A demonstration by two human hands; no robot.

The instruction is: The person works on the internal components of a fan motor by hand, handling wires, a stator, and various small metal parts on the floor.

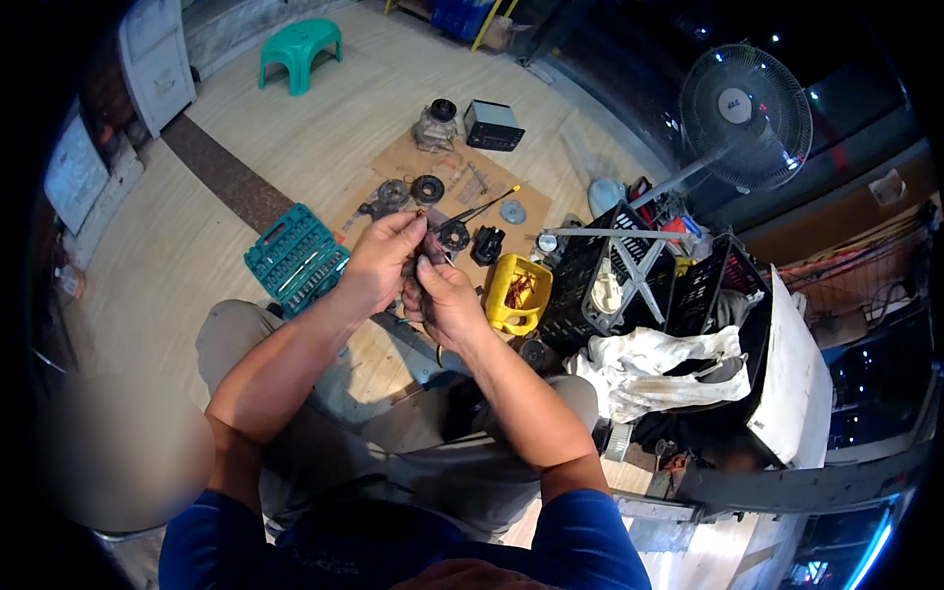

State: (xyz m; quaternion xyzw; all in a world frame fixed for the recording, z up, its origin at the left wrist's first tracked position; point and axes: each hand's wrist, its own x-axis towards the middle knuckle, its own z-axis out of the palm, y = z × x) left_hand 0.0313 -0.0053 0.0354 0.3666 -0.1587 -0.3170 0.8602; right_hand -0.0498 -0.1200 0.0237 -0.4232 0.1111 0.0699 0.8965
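Observation:
My left hand is closed, with thumb and fingertips pinched at the tip of a small dark, partly coppery piece too small to name. My right hand is closed just below and right of it, gripping something dark and slender, mostly hidden by my fingers. Beyond my hands, several round metal parts, a black housing and a long thin yellow-tipped tool lie on cardboard. A yellow cut-open jug with reddish wires inside is at my right hand's right.
An open teal socket case lies left. A green stool, metal component and boxy unit are farther back. Black crates, a white cloth, a white panel and a standing fan crowd the right.

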